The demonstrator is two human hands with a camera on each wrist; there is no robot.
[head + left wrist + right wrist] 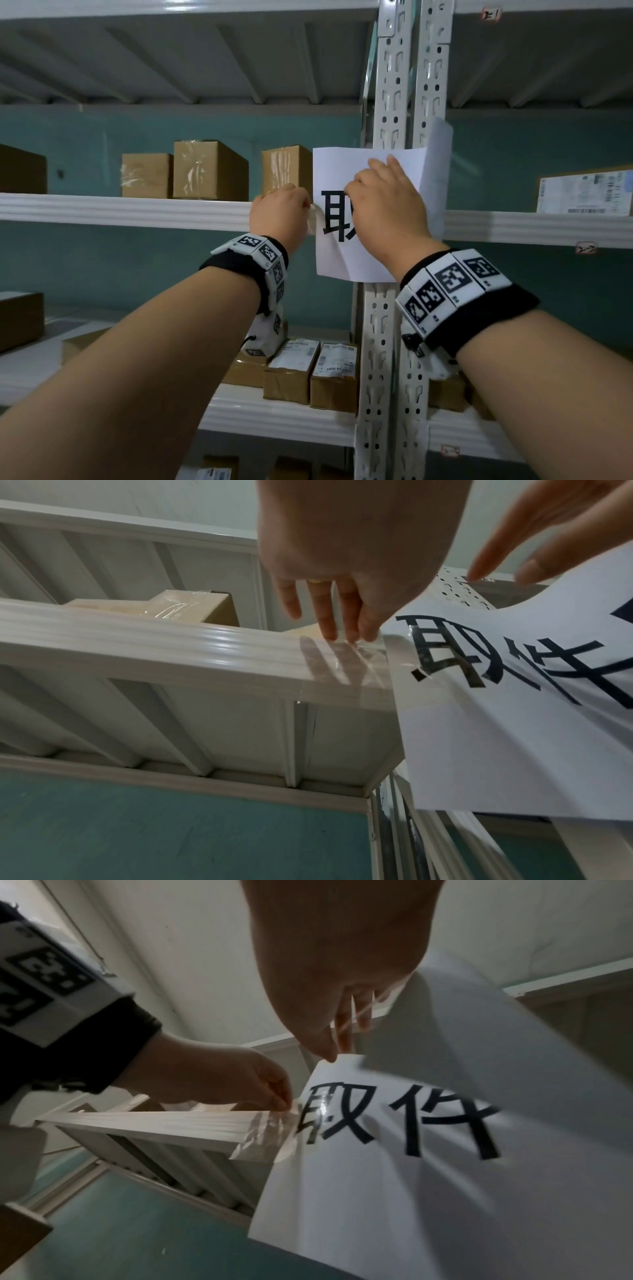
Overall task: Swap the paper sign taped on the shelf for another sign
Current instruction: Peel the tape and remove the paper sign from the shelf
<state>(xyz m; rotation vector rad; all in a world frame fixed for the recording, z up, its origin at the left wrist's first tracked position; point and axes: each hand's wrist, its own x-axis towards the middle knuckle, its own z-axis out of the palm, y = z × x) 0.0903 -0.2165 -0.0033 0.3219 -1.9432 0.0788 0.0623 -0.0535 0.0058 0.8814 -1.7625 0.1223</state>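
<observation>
Paper, white and printed with large black characters [368, 212], hangs in the middle of the head view against the pale perforated metal upright [394, 102] and the front lip of the white metal shelf [120, 210]. A second white sheet [436, 164] stands behind it, rising past its upper right corner.

The left hand [279, 216] sits at the sign's left edge, where a strip of clear glossy tape [346, 664] bridges the shelf lip and the paper. In the left wrist view its fingertips [330, 631] reach down straight onto the top of that tape; in the right wrist view the tips look pinched together at the tape's upper edge, so whether they press or nip it is unclear.

The right hand [385, 209] lies flat over the centre of the sign, fingers extended and pressing the paper toward the upright, covering part of the print. The sign's lower left corner bows outward, away from the shelf.

Brown cardboard boxes [209, 169] wrapped in tape stand on the shelf at the centre left, and labelled parcels [310, 370] lie on the lower shelf at the bottom centre.
</observation>
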